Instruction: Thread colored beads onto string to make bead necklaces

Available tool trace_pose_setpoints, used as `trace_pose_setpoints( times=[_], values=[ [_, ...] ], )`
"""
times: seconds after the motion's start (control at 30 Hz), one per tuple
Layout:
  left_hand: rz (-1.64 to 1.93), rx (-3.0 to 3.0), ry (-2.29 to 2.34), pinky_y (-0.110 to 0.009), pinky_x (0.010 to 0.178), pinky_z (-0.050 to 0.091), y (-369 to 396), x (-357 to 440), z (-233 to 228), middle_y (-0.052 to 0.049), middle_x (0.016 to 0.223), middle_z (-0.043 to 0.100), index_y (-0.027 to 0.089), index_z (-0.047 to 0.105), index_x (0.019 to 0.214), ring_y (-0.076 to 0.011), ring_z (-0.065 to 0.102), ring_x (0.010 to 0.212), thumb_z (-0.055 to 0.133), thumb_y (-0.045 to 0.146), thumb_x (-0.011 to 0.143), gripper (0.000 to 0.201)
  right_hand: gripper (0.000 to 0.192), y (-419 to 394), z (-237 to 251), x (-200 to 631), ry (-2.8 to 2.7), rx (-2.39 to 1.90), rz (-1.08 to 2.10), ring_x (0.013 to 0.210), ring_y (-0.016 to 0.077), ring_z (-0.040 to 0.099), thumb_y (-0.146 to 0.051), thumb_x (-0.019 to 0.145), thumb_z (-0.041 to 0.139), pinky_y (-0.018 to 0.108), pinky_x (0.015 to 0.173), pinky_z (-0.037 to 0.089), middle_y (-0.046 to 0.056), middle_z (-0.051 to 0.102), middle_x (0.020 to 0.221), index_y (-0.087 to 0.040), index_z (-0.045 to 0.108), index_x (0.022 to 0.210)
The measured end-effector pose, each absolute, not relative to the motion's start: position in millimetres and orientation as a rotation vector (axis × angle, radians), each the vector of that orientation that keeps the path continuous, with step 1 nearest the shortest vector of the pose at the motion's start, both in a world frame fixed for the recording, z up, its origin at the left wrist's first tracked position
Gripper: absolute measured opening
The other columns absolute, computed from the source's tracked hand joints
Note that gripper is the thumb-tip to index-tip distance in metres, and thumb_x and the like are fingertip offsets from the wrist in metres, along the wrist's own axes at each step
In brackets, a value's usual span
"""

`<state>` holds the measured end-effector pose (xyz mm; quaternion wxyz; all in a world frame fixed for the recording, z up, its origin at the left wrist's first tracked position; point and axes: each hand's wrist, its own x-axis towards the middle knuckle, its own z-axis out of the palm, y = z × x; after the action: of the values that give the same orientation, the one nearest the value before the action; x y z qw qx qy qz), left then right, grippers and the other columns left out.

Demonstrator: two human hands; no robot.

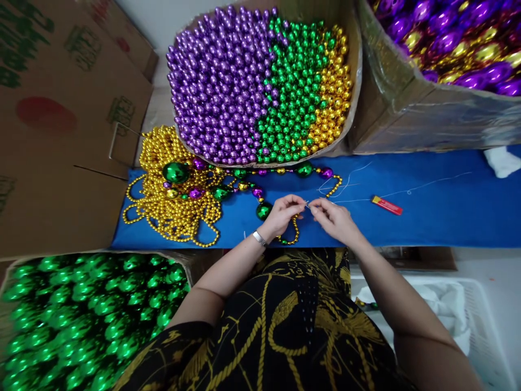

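My left hand (284, 214) and my right hand (334, 217) meet over a blue cloth (427, 222), pinching a thin white thread (391, 194) between their fingertips. A bead strand (285, 172) with large green, purple and gold beads runs from my left hand across the cloth to a pile of small gold bead chains (171, 190). A large green bead (264, 210) lies just left of my left hand. A silver bracelet sits on my left wrist.
A cardboard tray (355, 81) behind holds purple, green and gold beads. A box of large purple and gold beads (456, 38) stands at right, a box of green beads (89, 315) at lower left. A red lighter (386, 206) lies on the cloth. Cardboard boxes (61, 108) at left.
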<state>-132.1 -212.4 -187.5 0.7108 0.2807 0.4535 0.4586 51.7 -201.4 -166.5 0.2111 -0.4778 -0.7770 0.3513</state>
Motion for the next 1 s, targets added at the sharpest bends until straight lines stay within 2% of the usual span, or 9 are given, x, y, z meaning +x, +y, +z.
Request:
trace_pose_setpoints(
  times=[0.07, 0.23, 0.53, 0.77, 0.9, 1.0],
  values=[
    [1.033, 0.599, 1.021, -0.024, 0.062, 0.048, -211.6, -133.5, -188.2, -0.001, 0.076, 0.062, 0.014, 0.064, 0.081, -0.0110, 0.058, 0.071, 0.082, 0.034, 0.064, 0.032, 0.023, -200.3, -164.3, 59.8, -2.188, -1.274, 1.043, 0.053, 0.0106, 0.058, -0.040, 0.094, 0.052, 0.024, 0.055, 0.043, -0.001, 0.069, 0.074, -0.021, 0.064, 0.100],
    [1.036, 0.656, 1.037, -0.025, 0.063, 0.049, -212.8, -132.0, -188.5, -0.001, 0.077, 0.063, 0.014, 0.064, 0.082, -0.0107, 0.058, 0.070, 0.082, 0.036, 0.065, 0.033, 0.021, -201.3, -165.7, 56.2, -2.124, -1.210, 0.757, 0.086, 0.0158, 0.068, -0.033, 0.097, 0.047, 0.026, 0.078, 0.049, 0.004, 0.072, 0.092, -0.022, 0.065, 0.094],
    [1.021, 0.800, 1.006, -0.024, 0.067, 0.047, -215.3, -127.6, -191.8, -0.001, 0.079, 0.063, 0.014, 0.064, 0.083, -0.0090, 0.055, 0.070, 0.081, 0.039, 0.068, 0.034, 0.023, -203.3, -176.6, 29.8, -2.044, -1.362, 0.604, 0.079, 0.0153, 0.066, -0.032, 0.099, 0.046, 0.025, 0.071, 0.046, 0.003, 0.071, 0.087, -0.021, 0.065, 0.093],
    [0.976, 0.840, 0.978, -0.025, 0.070, 0.046, -216.2, -129.7, -191.1, -0.002, 0.085, 0.064, 0.013, 0.065, 0.086, -0.0097, 0.056, 0.074, 0.082, 0.040, 0.068, 0.037, 0.031, -206.8, -188.6, 31.0, -2.206, -1.464, 0.297, 0.073, 0.0153, 0.064, -0.035, 0.100, 0.042, 0.026, 0.067, 0.042, 0.005, 0.072, 0.086, -0.021, 0.068, 0.094],
    [0.985, 0.892, 1.003, -0.025, 0.073, 0.045, -216.6, -129.9, -191.6, -0.003, 0.085, 0.064, 0.013, 0.064, 0.085, -0.0093, 0.055, 0.074, 0.081, 0.042, 0.070, 0.036, 0.028, -205.8, -187.5, 32.0, -2.165, -1.426, 0.429, 0.080, 0.0155, 0.065, -0.032, 0.100, 0.042, 0.025, 0.071, 0.044, 0.004, 0.072, 0.089, -0.021, 0.066, 0.095],
    [0.959, 0.908, 1.022, -0.025, 0.069, 0.043, -215.8, -130.9, -195.1, -0.002, 0.082, 0.062, 0.013, 0.063, 0.086, -0.0086, 0.052, 0.070, 0.079, 0.045, 0.072, 0.038, 0.024, -204.0, -184.1, 33.6, -2.118, -1.378, 0.586, 0.081, 0.0156, 0.066, -0.032, 0.099, 0.044, 0.026, 0.073, 0.045, 0.003, 0.071, 0.090, -0.022, 0.065, 0.093]
  ],
)
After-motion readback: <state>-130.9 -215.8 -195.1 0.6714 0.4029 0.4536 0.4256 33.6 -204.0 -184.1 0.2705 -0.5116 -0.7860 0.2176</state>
